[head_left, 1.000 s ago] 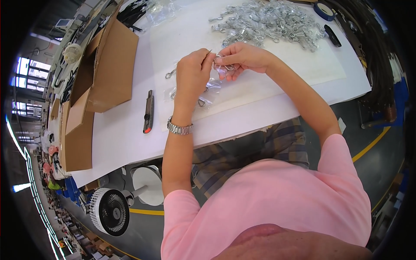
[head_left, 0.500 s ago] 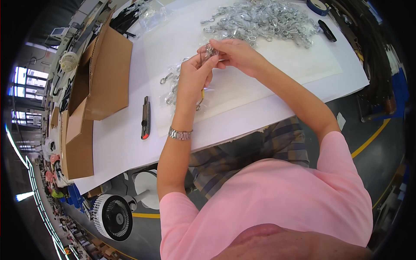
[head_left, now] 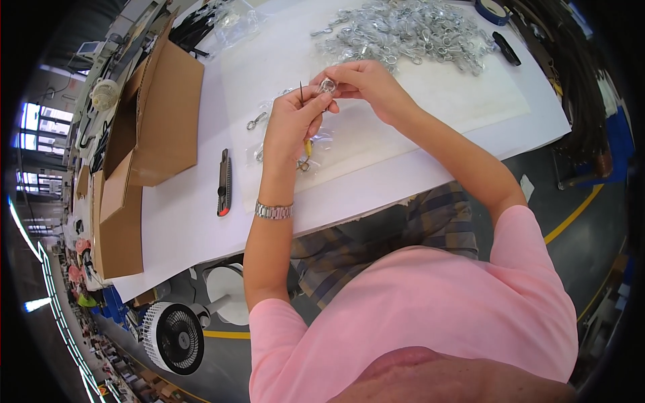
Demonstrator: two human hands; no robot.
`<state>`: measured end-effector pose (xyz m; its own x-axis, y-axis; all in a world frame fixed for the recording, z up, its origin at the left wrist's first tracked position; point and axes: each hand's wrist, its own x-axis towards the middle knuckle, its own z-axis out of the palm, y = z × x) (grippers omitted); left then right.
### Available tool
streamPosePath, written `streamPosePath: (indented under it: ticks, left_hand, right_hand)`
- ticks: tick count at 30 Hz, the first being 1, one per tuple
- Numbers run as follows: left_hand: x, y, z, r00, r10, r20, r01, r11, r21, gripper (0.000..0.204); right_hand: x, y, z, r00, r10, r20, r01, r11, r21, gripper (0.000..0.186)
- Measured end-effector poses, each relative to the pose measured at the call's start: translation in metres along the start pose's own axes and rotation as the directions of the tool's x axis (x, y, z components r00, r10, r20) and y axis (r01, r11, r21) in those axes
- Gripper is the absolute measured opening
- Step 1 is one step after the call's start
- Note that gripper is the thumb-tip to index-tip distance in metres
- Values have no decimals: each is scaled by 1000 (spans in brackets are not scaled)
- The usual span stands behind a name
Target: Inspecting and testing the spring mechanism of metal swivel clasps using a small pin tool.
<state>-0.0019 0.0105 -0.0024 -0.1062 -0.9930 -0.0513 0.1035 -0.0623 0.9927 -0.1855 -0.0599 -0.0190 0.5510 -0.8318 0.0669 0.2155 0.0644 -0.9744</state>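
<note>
Both hands meet over the white table, pinching a small shiny metal ring fitting [head_left: 327, 86] between their fingertips. My left hand [head_left: 295, 121], with a metal watch on its wrist, is closed on the fitting. The same hand also keeps a thin tool with a dark pointed tip and a yellow handle [head_left: 308, 148] in its palm; the exact kind cannot be told. From the right, my right hand [head_left: 369, 84] has its fingers closed on the fitting's far side. Several metal clips in clear bags [head_left: 256, 121] lie beside and under my left hand, partly hidden by it.
A big heap of bagged metal clips [head_left: 410, 37] covers the table's far side. A cutter knife [head_left: 224, 183] and an open cardboard box [head_left: 168, 114] are at left. Blue tape [head_left: 492, 11] and a black tool [head_left: 506, 48] lie far right. A fan [head_left: 176, 338] stands below the table's left edge.
My left hand has shifted slightly left and turned, so the ring fitting, the tool's dark tip and its yellow handle show more plainly. My right hand stays nearly in place.
</note>
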Motion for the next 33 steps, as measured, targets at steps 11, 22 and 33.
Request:
streamPosePath:
  ticks: [11, 22, 33]
  left_hand:
    - [-3, 6, 2, 972, 104, -211, -127, 987, -99, 20]
    - [-6, 8, 18, 901, 283, -329, -260, 959, 112, 21]
    - [-6, 3, 30, 932, 242, -269, -173, 951, 258, 29]
  right_hand:
    - [-1, -5, 1, 984, 7, -179, 26, 983, 183, 31]
    - [-4, -2, 10, 983, -3, -183, 41, 978, 205, 31]
    - [-7, 9, 15, 1000, -27, -7, 28, 951, 308, 23]
